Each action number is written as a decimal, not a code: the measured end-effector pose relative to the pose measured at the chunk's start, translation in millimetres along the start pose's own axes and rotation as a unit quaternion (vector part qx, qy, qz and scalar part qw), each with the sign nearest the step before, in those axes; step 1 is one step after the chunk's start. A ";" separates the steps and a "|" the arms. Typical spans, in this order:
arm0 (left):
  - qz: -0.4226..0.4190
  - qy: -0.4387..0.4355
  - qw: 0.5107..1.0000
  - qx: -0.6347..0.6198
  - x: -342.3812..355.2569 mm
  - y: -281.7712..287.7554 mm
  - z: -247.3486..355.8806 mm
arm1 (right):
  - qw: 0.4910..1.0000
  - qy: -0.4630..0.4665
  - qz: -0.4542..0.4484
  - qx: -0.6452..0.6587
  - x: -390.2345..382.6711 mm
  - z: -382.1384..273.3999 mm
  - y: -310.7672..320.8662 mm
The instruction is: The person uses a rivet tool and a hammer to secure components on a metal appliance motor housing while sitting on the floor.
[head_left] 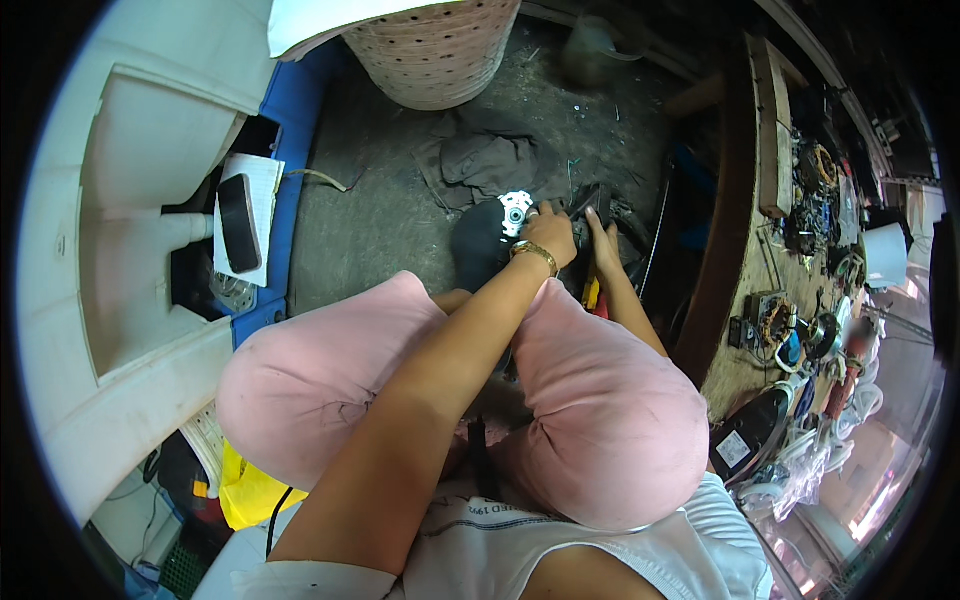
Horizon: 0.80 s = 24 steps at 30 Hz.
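My left hand [551,236], with a gold-coloured bracelet at the wrist, reaches down between my knees. Its fingers curl beside a pale, round metal part [515,214] with cut-outs and a ringed centre; what they grip is not clear. Close on its right, my right hand [604,243] is bent around a dark piece, its kind hard to make out. Dark, bar-like pieces [592,198] lie at the fingertips of both hands. Below the right hand shows a yellow-and-red handle [593,297]. A black, rounded shape [478,243] sits under the metal part.
Crumpled dark cloth [488,160] lies on the floor beyond my hands. A perforated basket [435,55] stands farther back. At left, a phone [238,222] rests on a notebook [270,200] at a blue edge. A wooden bench [745,330] at right carries motor parts and wires.
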<state>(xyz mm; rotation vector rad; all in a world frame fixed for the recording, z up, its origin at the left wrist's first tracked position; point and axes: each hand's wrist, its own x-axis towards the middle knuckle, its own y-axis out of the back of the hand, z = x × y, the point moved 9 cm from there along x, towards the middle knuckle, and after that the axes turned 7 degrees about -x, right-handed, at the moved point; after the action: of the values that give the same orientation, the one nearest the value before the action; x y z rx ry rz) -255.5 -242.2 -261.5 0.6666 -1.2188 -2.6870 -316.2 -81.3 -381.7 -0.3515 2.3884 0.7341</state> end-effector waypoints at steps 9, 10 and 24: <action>-0.145 -0.031 0.930 -0.336 -5.1 -35.1 14.2 | 0.989 -0.017 0.061 -0.135 8.0 -15.7 28.1; -0.139 -0.006 0.885 -0.444 -4.2 -36.0 11.9 | 0.994 -0.001 0.076 -0.075 9.1 -16.2 35.5; 0.047 0.046 0.942 -0.329 -23.2 -32.3 -18.1 | 0.990 0.016 -0.138 -0.023 -16.0 -55.6 21.0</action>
<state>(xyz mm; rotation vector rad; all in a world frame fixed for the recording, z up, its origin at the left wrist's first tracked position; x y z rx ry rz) -224.4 -226.5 -287.9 0.5913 -0.2679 -2.6870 -338.8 -95.4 -326.1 -0.7024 2.2910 0.6592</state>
